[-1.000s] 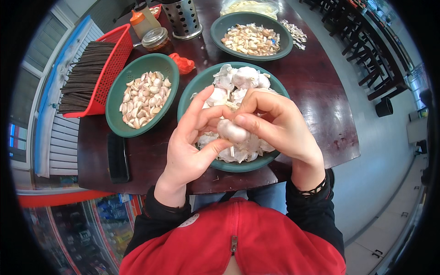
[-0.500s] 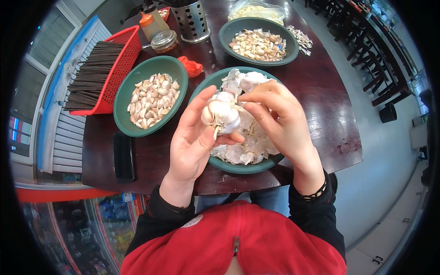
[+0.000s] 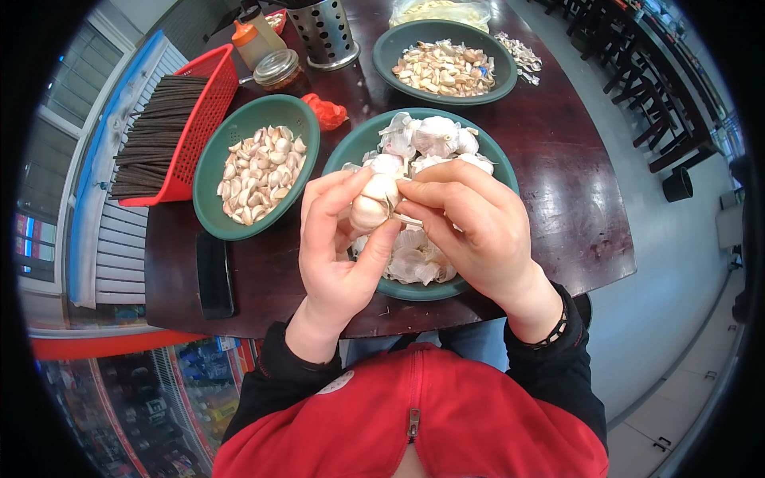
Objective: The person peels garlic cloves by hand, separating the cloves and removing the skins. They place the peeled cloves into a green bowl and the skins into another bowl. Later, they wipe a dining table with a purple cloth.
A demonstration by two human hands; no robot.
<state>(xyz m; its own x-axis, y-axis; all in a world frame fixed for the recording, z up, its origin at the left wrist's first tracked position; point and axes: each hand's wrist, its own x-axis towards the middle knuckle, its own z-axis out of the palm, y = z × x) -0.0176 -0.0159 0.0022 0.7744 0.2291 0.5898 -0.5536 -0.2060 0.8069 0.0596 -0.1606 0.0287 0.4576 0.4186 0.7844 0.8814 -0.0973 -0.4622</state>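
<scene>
Garlic bulb (image 3: 373, 209) at frame centre, raised over green bowl (image 3: 504, 171) of bulbs and papery skins. Left hand (image 3: 339, 255): grip curled round bulb, thumb below. Right hand (image 3: 482, 231): fingertips at bulb's right side, near stem; whether grip pinches anything, cannot tell. Best: steady bulb with left, work right fingertips beside stem, prise outward gently, sparing cloves; stay over bowl to catch skin.
</scene>
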